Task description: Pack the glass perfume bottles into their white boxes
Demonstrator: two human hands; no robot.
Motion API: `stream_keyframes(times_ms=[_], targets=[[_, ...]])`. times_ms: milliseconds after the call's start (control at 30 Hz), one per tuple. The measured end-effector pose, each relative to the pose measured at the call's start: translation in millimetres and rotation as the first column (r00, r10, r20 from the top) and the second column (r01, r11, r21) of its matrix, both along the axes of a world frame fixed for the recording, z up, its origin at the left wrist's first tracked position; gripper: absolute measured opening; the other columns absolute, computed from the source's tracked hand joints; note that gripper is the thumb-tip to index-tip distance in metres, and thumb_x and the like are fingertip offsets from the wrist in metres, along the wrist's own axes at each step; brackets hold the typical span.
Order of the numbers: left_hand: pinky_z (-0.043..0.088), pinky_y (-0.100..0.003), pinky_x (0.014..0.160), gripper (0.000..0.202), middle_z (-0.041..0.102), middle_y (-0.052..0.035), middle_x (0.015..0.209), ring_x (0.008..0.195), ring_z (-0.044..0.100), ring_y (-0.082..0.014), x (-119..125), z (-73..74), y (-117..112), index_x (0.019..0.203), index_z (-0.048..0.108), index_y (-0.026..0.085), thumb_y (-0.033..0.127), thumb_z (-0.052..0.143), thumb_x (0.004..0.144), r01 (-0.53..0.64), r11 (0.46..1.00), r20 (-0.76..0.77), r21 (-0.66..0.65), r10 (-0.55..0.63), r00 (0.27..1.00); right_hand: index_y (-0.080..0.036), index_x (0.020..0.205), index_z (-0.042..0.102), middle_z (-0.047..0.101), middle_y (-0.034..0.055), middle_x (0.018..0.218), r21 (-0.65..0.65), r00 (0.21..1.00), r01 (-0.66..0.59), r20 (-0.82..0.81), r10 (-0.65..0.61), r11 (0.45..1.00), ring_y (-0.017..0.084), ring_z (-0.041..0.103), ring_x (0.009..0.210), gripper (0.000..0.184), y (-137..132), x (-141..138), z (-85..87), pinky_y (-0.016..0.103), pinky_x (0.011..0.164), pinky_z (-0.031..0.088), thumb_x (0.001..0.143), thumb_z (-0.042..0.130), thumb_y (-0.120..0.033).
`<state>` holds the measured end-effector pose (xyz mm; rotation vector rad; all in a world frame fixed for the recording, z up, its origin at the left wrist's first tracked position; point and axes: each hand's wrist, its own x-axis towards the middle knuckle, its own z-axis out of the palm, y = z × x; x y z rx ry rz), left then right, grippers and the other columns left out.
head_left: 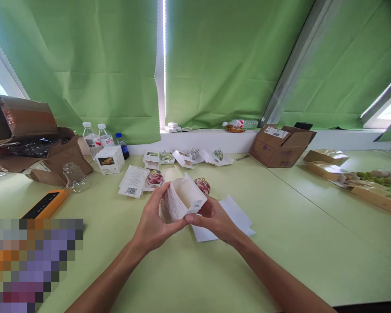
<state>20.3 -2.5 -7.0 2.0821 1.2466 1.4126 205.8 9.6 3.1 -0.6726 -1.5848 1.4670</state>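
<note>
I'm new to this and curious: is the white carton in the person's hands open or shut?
Open: the white carton between the left hand and right hand has its end flap lifted, showing the pale inside.

At eight o'clock, a pixelated patch (31,265) hides part of an orange-cased device (44,204). At three o'clock, the picture's right edge cuts off a kraft-paper tray (379,198). Print on the white carton (172,204) is too small to read.

Green curtains (84,65) drawn above a white windowsill (202,141), with a pale green table (313,261) below.
</note>
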Motion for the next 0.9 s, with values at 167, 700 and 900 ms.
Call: stream_keyframes(times_ms=[167,700,900], targets=[[0.039,-0.042,0.105,0.083,0.046,-0.0108,0.138,0.129,0.042,-0.0267,-2,-5.3,3,0.138,0.033,0.023,0.045,0.074,0.07,-0.13,0.984,-0.08,0.121,0.141,0.987,-0.021,0.111,0.064,0.069,0.0073,0.101,-0.001,0.996,0.084,0.033,-0.084,0.996,0.025,0.064,0.094,0.04,2,0,-7.0,0.042,0.087,0.051,0.074,0.074,-0.033],[0.043,-0.043,0.1,0.091,0.031,-0.0139,0.15,0.135,0.034,-0.031,0,-11.4,5,0.148,0.009,0.021,0.031,0.064,0.076,-0.085,0.996,-0.198,-0.005,0.082,0.977,-0.024,0.124,0.058,0.067,0.0066,0.11,0.045,0.997,0.058,0.058,-0.06,0.997,0.021,0.063,0.093,0.042,5,-2,-2.7,0.038,0.08,0.056,0.085,0.063,-0.038],[0.045,-0.043,0.096,0.089,0.031,-0.0121,0.15,0.133,0.036,-0.0319,-1,-10.2,5,0.148,0.01,0.023,0.026,0.061,0.075,-0.098,0.995,-0.224,-0.025,0.09,0.97,-0.023,0.12,0.06,0.067,0.0062,0.108,0.036,0.994,0.044,0.101,-0.047,0.998,0.021,0.063,0.096,0.039,2,-4,-0.2,0.035,0.077,0.056,0.085,0.061,-0.041]])
